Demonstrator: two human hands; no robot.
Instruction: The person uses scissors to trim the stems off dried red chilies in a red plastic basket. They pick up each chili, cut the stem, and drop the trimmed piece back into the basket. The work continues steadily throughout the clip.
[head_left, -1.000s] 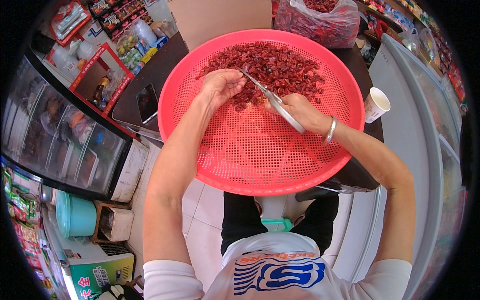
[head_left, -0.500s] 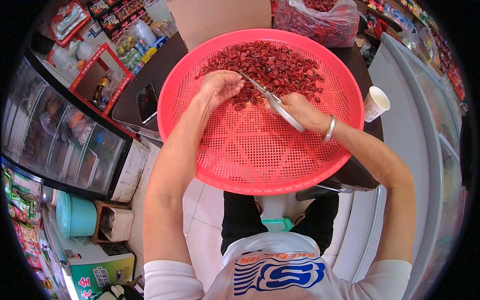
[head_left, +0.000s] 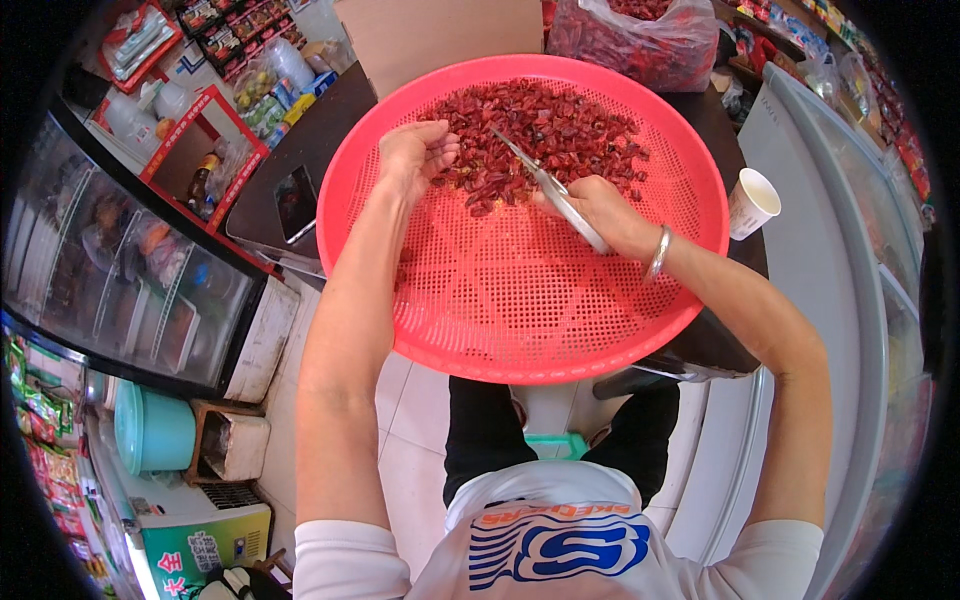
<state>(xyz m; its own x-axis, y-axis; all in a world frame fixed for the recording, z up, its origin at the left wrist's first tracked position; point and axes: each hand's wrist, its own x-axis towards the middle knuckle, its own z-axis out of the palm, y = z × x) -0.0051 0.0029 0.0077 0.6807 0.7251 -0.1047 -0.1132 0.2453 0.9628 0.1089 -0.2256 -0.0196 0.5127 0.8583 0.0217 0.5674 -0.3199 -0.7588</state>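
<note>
1. The scissors (head_left: 544, 179) angle far-left over the red tray (head_left: 520, 370), tips near the left hand (head_left: 416, 162); a careless snip could nick fingers, imo.
2. Low sweep? Might scatter chili pieces (head_left: 585, 130).
3. Right hand (head_left: 606, 214) grips the handles, forearm slanting inward; left fingers half-curled, can't tell if they're holding anything.

Dark table (head_left: 340, 112): is being partly covered by red tray (head_left: 520, 310)
Sides: phone (head_left: 295, 204), paper cup (head_left: 753, 206) are being carried
Far edge: plastic bag (head_left: 640, 55) is being borne
</note>
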